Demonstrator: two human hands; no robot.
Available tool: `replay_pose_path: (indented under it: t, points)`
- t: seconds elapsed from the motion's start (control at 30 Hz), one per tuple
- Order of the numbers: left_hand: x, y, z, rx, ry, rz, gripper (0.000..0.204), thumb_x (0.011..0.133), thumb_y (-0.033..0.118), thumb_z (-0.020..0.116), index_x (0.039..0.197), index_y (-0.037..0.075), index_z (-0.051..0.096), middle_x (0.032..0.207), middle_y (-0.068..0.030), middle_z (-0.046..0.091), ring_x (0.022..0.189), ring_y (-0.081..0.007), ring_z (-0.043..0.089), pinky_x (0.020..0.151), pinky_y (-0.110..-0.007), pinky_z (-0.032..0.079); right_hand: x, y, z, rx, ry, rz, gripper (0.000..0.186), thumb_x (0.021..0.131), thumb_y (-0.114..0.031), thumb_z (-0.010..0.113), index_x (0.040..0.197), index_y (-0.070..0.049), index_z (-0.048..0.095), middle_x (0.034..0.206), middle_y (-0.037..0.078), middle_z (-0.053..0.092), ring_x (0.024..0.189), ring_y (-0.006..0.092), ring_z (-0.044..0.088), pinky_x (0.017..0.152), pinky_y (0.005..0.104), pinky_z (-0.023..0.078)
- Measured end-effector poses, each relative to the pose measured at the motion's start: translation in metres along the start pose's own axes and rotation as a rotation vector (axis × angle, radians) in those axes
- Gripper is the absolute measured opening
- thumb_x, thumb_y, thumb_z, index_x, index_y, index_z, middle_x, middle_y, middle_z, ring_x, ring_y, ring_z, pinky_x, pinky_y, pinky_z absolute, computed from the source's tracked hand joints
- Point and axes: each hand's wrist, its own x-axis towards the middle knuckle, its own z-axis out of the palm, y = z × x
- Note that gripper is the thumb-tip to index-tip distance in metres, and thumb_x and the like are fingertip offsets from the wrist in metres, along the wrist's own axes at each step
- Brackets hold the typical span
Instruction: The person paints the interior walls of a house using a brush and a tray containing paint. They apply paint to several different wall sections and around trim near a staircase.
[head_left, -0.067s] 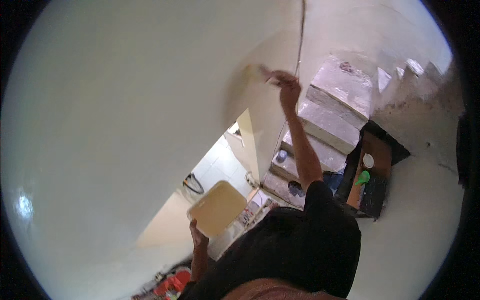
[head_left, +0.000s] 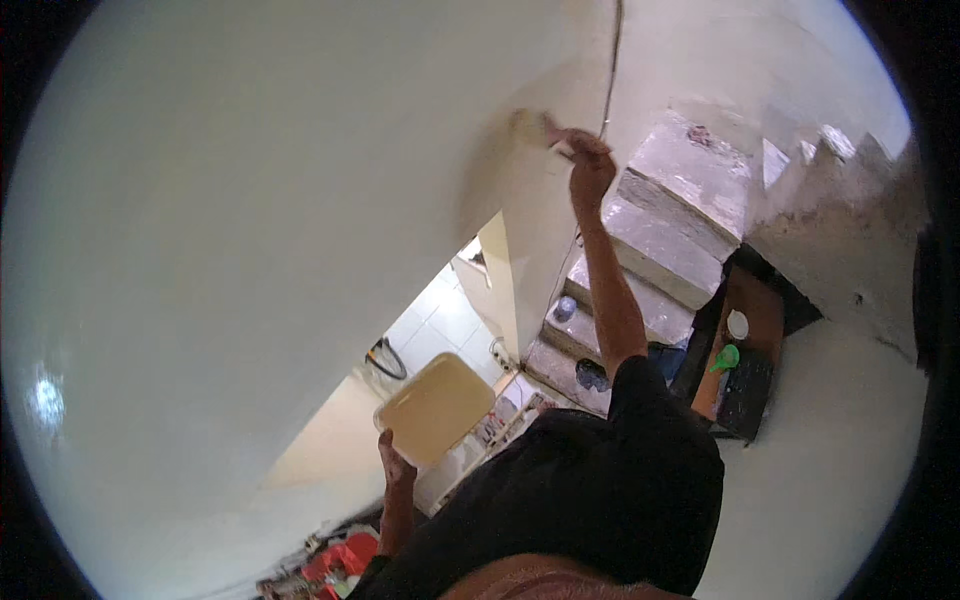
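Observation:
My right hand is raised on an outstretched arm, its fingers closed on a paintbrush whose pale, yellowish end is smeared by motion. That end is at the large pale wall; whether it touches the surface is hard to tell. Lower down, my left hand grips one corner of a shallow, rectangular cream-coloured tray, with the thumb over its rim. The tray is tilted, and its inside looks cream too.
Rough, pale-splashed stairs rise at the right. Next to them a brown and black stand bears a green scoop-like thing and a white round thing. A cable runs along the wall corner. Red items lie lower left.
My right hand and the paintbrush have shifted slightly to the right, and the brush end has moved up along the wall. My left hand still holds the tray in nearly the same place.

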Motion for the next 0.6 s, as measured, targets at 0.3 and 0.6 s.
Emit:
replay_pose_path:
  t: [0.3,0.6]
  points:
    - [0.019,-0.021,0.017,0.051,0.106,-0.028,0.068,0.086,0.047,0.05,0.134,0.0,0.044,0.125,-0.0143,0.055,0.114,-0.0276,0.055,0.096,-0.04,0.045,-0.095,-0.105,0.102,-0.68,-0.08,-0.429,0.023,0.083,-0.014,0.07,0.106,-0.014,0.07,0.087,0.007,0.071,0.059,0.0231,0.065,0.051,0.0308,0.049]
    - [0.034,-0.016,0.056,0.01,0.093,-0.013,0.064,0.087,0.048,0.05,0.129,-0.001,0.048,0.118,-0.0131,0.059,0.104,-0.0249,0.061,0.087,-0.037,0.051,-0.044,-0.108,0.092,0.224,-0.528,0.154,0.004,0.082,-0.002,0.07,0.085,0.001,0.069,0.098,0.013,0.07,0.091,0.0209,0.067,0.081,0.0327,0.054]
